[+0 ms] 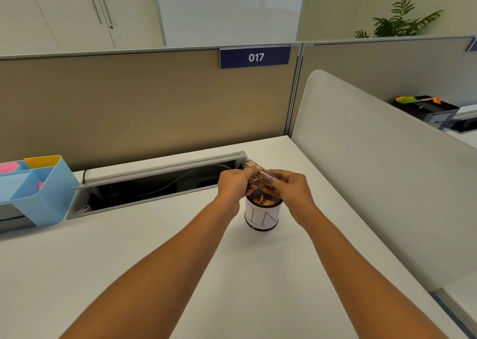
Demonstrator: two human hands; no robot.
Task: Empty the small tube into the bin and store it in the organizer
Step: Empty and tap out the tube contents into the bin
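- both hands are up over the bin, which stands on the white desk.
- the left hand is closed around one end of the small tube.
- the right hand pinches the other end of the tube with its fingers.
- the tube is clear and tilted, held just above the open top of the bin.
- the bin is a dark mesh cup with a white paper label, and there are brownish bits inside it.
- the blue organizer sits far to the left on the desk, well apart from the hands.
- an open cable tray runs behind the bin.
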